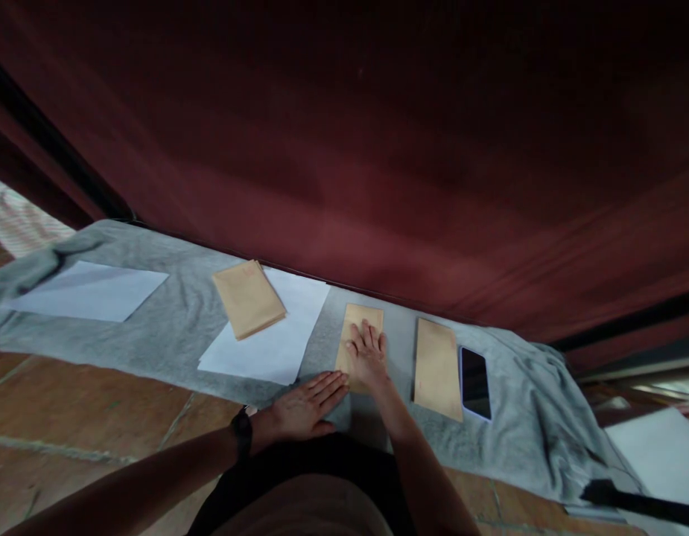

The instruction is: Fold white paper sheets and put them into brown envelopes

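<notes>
A tan paper envelope [352, 316] lies flat on the grey cloth, straight in front of me. My right hand [369, 357] rests on its middle, fingers spread and pointing away from me. At the envelope's near left corner, my left hand [308, 406] lies flat with fingers stretched out, its fingertips touching the edge. On the right is another tan envelope [436, 368], perhaps several stacked. To the left, a stack of tan envelopes [249, 299] sits askew on white paper sheets [288, 339]. Parts of the middle envelope are hidden under my right hand.
Grey cloth [170, 313] covers the long narrow surface. A phone [475, 382] with a purple edge lies beside the right envelope. More white paper [92, 290] is at the far left. A dark red fabric wall [333, 186] rises along the back edge. Tiled floor [98, 417] shows below.
</notes>
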